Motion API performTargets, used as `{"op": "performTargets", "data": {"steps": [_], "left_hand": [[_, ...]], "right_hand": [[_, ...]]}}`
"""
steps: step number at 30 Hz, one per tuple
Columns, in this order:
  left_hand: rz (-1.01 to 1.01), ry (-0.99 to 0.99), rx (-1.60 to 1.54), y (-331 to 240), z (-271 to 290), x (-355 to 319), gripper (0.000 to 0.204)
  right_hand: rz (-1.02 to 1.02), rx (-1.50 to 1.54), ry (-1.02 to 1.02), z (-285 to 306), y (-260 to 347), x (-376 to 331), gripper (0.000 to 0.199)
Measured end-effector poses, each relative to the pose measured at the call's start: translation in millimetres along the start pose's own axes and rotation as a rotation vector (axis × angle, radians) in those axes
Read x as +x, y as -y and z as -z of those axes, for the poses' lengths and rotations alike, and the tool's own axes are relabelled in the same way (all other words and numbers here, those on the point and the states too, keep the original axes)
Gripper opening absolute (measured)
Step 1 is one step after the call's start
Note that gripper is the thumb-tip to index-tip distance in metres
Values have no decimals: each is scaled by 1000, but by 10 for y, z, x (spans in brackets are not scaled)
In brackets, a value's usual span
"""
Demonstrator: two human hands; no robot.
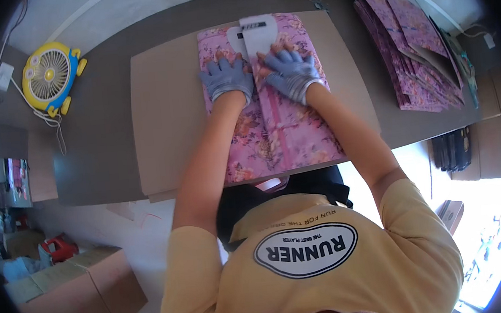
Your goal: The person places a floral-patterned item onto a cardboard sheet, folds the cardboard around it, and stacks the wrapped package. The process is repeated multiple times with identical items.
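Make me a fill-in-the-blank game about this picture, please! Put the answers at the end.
1. The left hand and right hand lie palm ____ on the pink flowered piece.
2. The small fan is yellow and ____.
3. That fan is toward the person's ____ end of the table.
4. The stack of pink flowered pieces is on the person's ____ side.

Missing words: down; blue; left; right.
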State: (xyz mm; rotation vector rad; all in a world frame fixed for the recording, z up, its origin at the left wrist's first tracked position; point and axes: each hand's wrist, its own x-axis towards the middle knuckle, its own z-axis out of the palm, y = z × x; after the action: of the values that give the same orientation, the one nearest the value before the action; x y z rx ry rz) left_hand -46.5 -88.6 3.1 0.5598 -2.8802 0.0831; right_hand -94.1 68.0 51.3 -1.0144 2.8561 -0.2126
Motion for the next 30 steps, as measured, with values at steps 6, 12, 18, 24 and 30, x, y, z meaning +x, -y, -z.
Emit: {"op": "performTargets", "data": {"steps": [6,12,18,24,30], "left_hand": [[12,24,-108,119,-50,63,44],[-21,-15,-34,17,-22,-52,48],[-60,-70,-74,79,-96,-66,50],[-115,98,-53,113,101,-107,51],[-131,95,-35,127,123,-21,47]], "right_hand": [[25,-158,-161,-475,72,-41,58],[21,-155,-168,-464,80,-86,57],[41,-106,-205,-481,78,-72,56],[49,-82,-202,-450,53,-69,56],[46,-65,-187,-398,37,-38,56]]}}
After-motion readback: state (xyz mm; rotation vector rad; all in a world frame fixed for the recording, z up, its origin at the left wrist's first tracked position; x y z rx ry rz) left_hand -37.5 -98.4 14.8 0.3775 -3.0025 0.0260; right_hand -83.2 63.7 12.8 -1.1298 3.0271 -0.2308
